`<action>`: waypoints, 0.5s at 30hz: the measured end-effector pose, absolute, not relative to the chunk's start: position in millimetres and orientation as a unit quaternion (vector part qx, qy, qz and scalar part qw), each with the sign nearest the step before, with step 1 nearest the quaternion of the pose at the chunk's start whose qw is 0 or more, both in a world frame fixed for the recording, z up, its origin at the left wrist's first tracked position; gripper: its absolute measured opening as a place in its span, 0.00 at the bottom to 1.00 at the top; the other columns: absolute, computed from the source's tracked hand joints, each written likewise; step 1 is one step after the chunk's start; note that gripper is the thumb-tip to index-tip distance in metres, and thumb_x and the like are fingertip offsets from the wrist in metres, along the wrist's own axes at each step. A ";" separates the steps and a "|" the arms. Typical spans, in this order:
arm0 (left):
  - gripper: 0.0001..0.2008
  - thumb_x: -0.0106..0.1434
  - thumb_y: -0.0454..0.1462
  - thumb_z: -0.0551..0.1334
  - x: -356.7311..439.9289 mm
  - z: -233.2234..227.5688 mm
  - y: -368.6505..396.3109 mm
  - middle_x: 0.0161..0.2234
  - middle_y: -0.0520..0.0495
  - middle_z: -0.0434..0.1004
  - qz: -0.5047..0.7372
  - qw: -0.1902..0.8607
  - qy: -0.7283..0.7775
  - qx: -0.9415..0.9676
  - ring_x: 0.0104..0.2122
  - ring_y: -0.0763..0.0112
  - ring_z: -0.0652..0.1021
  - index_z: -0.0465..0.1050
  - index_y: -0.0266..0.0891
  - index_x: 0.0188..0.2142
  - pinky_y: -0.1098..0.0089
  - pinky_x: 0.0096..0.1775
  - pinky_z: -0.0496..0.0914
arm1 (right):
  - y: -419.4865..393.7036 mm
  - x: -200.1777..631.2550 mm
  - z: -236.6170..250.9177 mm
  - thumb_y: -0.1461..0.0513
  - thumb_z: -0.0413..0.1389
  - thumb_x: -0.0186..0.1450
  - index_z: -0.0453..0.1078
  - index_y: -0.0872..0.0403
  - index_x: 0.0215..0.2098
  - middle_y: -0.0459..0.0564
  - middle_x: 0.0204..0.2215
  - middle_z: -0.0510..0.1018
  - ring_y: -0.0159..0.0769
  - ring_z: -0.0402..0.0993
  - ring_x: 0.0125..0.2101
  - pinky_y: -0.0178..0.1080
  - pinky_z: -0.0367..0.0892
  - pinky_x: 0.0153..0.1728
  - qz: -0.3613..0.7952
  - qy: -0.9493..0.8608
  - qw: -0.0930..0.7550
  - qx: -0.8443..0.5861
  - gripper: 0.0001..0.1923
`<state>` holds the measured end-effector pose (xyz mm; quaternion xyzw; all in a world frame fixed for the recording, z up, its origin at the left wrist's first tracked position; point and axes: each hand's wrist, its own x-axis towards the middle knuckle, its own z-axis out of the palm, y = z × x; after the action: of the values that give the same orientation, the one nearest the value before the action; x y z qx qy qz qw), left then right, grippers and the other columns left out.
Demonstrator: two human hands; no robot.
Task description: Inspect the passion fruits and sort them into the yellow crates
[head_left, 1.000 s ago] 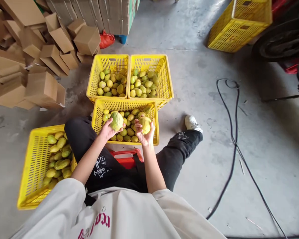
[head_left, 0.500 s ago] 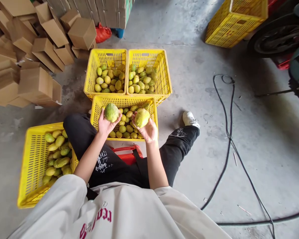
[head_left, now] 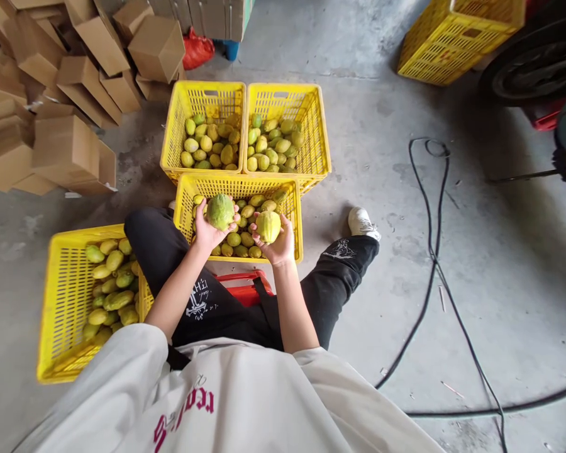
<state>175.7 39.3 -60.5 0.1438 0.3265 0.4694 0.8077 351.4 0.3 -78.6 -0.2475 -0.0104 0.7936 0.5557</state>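
My left hand (head_left: pixel 208 234) is wrapped around the side and underside of a green papaya (head_left: pixel 220 211). In my right hand (head_left: pixel 282 248) lies a yellower papaya (head_left: pixel 268 226), its ribbed end turned up toward me. Both fruits are held side by side, a little apart, above the near yellow crate (head_left: pixel 299 220). Several green-yellow papayas (head_left: pixel 241 250) fill the bottom of that crate, partly hidden by my hands and the two held fruits.
Behind stand a left yellow crate (head_left: pixel 166 146) and a right yellow crate (head_left: pixel 324 141), both with papayas. Another yellow crate (head_left: pixel 51 302) of papayas is beside my knee. Cardboard boxes (head_left: pixel 66 151) pile up at left. A black cable (head_left: pixel 434 251) crosses the floor at right.
The papaya in my right hand has turned, so its ribbed end now shows. The left papaya has rotated slightly. The whole view has shifted a little.
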 end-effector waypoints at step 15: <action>0.24 0.62 0.52 0.50 180.1 -59.6 37.9 0.39 0.41 0.73 0.467 0.816 0.316 0.127 0.35 0.68 0.76 0.67 0.38 0.48 0.73 0.29 0.72 | -4.8 356.7 -84.8 0.54 0.52 0.62 0.67 0.45 0.44 0.46 0.36 0.75 0.28 0.68 0.27 0.26 0.65 0.16 0.782 -0.007 0.590 -0.201 0.12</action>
<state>180.1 37.9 -59.6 0.1269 0.3162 0.4668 0.8161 356.7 -4.8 -84.8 -0.2008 -0.0072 0.7822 0.5897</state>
